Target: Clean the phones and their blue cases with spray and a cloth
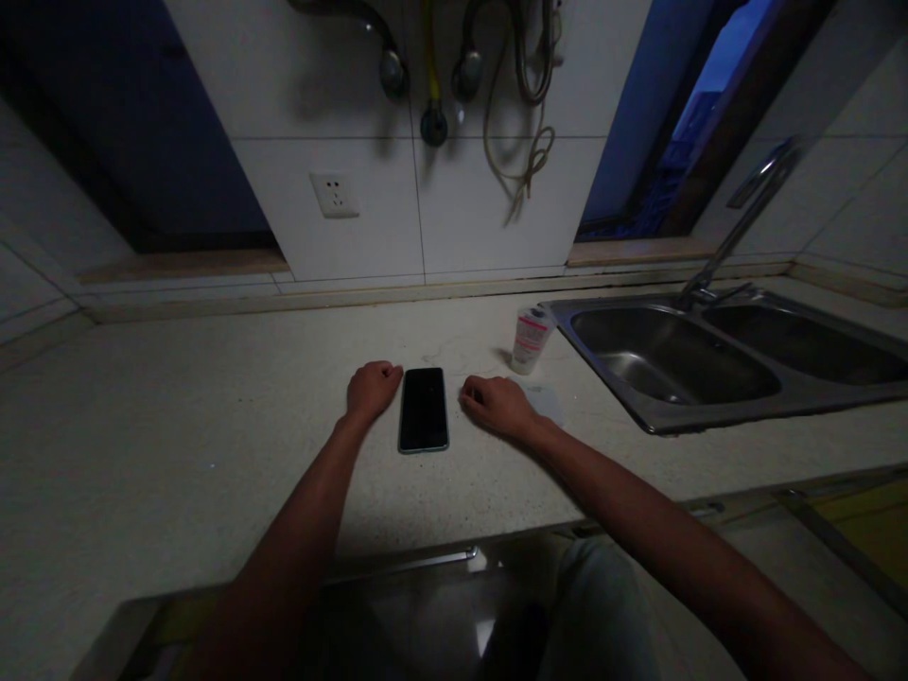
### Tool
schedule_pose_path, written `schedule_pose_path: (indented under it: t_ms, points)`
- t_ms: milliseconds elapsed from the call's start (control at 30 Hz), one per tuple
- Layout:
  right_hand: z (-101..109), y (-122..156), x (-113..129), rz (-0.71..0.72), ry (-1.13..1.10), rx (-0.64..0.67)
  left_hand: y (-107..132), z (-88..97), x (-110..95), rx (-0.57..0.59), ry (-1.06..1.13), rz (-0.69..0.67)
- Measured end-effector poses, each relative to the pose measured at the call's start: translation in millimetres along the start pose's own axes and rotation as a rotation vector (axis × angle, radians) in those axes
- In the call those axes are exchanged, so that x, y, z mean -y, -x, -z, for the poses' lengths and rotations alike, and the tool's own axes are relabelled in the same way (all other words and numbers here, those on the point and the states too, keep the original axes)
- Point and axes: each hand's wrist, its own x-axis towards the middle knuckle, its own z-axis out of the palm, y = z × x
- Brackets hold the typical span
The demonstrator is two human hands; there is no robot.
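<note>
A smartphone (pixel 424 410) with a dark screen lies flat on the pale countertop (pixel 177 407). Just left of it rests my left hand (pixel 373 390), curled into a loose fist, its thumb side close to the phone's upper edge. My right hand (pixel 500 407) is also curled closed on the counter, a short gap to the right of the phone. Nothing shows in either hand. Partly covered by my right wrist is a flat, pale grey piece (pixel 545 403) whose kind I cannot make out. Behind it stands a whitish container with pink print (pixel 531 340), perhaps a squeeze tube.
A steel double sink (pixel 667 355) with a tall faucet (pixel 744 222) is set into the counter at right. On the tiled wall are a power socket (pixel 335 195), pipes and a hanging looped cord (pixel 529 175). A drawer handle (pixel 404 566) runs below the counter's front edge.
</note>
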Motion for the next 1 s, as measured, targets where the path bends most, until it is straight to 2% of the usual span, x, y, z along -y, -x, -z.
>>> schedule_pose_path:
  t_ms: [167,267,333,400,533,667,833,1000]
  points:
    - [0,1,3,-0.018,0.022,-0.007,1,0.9,-3,-0.005,0.001,0.011]
    - [-1,1,4,-0.021,0.023,-0.012,6,4.2,-10,-0.079,0.017,0.010]
    - [0,1,5,-0.024,0.016,-0.014,11,8.6,-16,-0.110,-0.009,0.056]
    - [1,2,6,-0.027,0.007,-0.007,18,13.5,-24,-0.070,-0.051,0.095]
    - [3,3,9,-0.034,0.007,0.006,34,19.2,-39,0.118,-0.164,0.108]
    - [3,3,12,-0.022,-0.005,0.001,46,16.6,-53,0.213,-0.213,0.066]
    - [4,2,12,-0.007,0.003,0.011,50,9.5,-64,0.215,-0.243,0.073]
    - [4,1,7,0.008,0.009,0.024,51,6.8,-67,0.168,-0.170,-0.005]
